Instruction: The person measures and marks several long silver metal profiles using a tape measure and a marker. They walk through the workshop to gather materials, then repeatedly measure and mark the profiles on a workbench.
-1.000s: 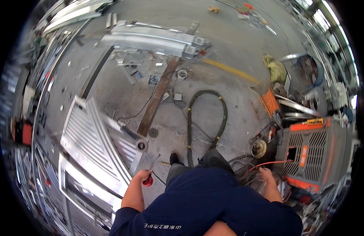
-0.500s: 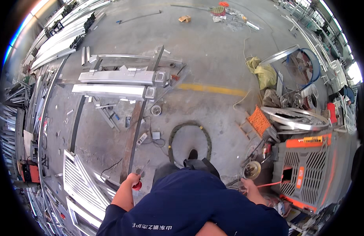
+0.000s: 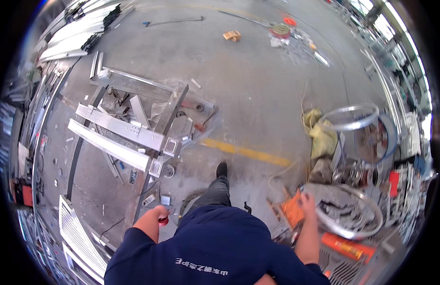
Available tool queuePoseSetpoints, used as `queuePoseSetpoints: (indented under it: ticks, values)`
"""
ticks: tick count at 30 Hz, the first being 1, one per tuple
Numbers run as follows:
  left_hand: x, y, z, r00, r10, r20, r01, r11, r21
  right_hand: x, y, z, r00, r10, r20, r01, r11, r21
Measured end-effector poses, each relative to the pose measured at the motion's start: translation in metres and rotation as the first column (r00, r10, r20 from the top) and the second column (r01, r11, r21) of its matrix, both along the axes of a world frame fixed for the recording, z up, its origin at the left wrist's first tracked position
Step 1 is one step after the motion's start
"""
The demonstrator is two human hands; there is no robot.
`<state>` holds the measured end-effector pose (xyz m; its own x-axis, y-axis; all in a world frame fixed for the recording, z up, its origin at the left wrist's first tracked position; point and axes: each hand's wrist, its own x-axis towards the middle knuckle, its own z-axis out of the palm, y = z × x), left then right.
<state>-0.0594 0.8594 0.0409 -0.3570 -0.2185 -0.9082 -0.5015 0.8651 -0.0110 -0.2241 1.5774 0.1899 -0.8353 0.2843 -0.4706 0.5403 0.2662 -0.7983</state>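
Observation:
My left hand (image 3: pixel 156 214) is closed around a small red rounded object (image 3: pixel 163 221), mostly hidden by the fingers, so its kind does not show. It hangs at my left side, close to the dark beam of a metal frame. My right hand (image 3: pixel 306 202) is out at my right, slightly blurred, with its fingers apart and no object visible in it. Below it, the orange seat of a low stool (image 3: pixel 292 212) shows; whether the hand touches it I cannot tell.
Two long metal profiles (image 3: pixel 120 130) lie across dark beams at left. To the right are a large metal ring (image 3: pixel 358 232), a yellow sack (image 3: pixel 320 140), a fan (image 3: pixel 372 137) and an orange-grey machine (image 3: pixel 348 247). A yellow line (image 3: pixel 248 153) crosses the floor ahead.
I have stepped forward, away from the dark hose loop, with one leg stretched ahead. My right hand has left the machine and round tin and swung forward. My left hand keeps the red object.

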Motion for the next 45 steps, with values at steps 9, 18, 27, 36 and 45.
queuePoseSetpoints:
  ticks: [9,18,27,36,45]
  values:
    - [-0.457,0.101,0.143,0.882,0.155,-0.445,-0.009,0.95,0.313,-0.068,0.028,-0.021,0.723,-0.174,0.669,0.172,0.983,0.07]
    - [-0.605,0.057,0.065,0.943,0.163,-0.29,-0.164,0.986,0.02,-0.439,0.054,-0.079,0.784,-0.027,0.621,0.04,0.999,-0.006]
    - [-0.638,0.103,0.123,0.687,0.727,0.018,-0.726,0.687,-0.04,-1.003,-0.04,0.031,0.998,0.064,0.005,-0.064,0.998,-0.009]
    - [-0.757,0.035,0.012,0.564,0.794,0.228,-0.822,0.512,0.248,-1.182,-0.245,0.034,0.629,0.716,0.304,-0.77,0.627,0.118]
    - [-0.988,-0.182,0.132,0.215,0.865,-0.454,-0.877,0.375,0.299,-1.341,-0.342,-0.032,0.256,0.615,0.746,-0.958,0.264,0.112]
